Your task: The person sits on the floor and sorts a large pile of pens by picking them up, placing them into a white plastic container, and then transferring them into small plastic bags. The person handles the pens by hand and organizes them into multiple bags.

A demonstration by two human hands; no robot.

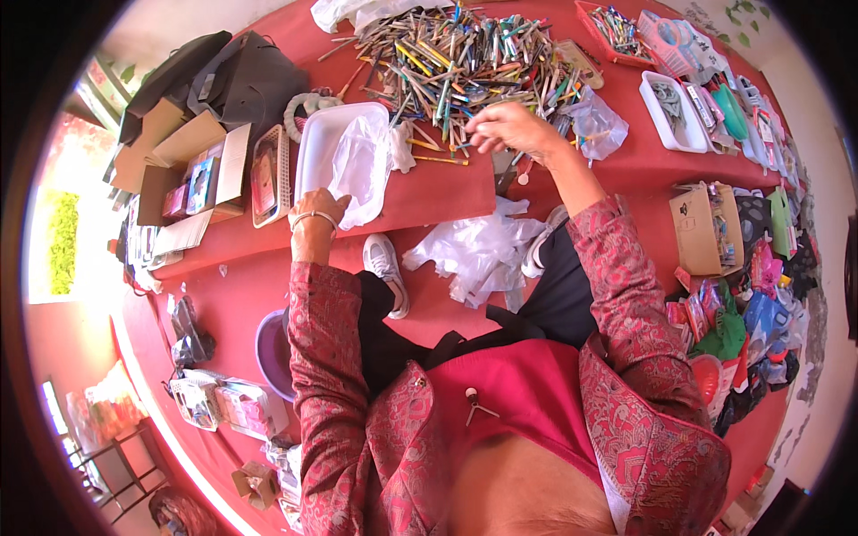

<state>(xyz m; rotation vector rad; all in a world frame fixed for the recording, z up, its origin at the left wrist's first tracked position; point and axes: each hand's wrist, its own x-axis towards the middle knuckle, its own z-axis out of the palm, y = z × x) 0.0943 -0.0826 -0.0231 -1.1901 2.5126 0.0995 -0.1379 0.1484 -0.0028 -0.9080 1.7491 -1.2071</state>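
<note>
My left hand (319, 211), a bracelet on its wrist, is closed at the near rim of a white plastic tray (308, 147). A crumpled clear plastic bag (357, 170) lies in this tray, close to my fingers. Over the near edge of a big heap of pens and pencils (465, 67) hovers my right hand (514, 129). Its fingers are loosely bent and apart, with nothing visible between them. A few pencils (438, 160) lie loose on the red-covered table (438, 192), left of that hand. Another clear bag (597, 125) rests to its right.
An open cardboard box (228, 174) and a small basket (268, 174) stand left of the tray. A red basket of pens (617, 36) and a white tray (675, 112) are at the far right. Plastic bags (478, 250) lie between my feet, and a purple tub (273, 353) sits at my left.
</note>
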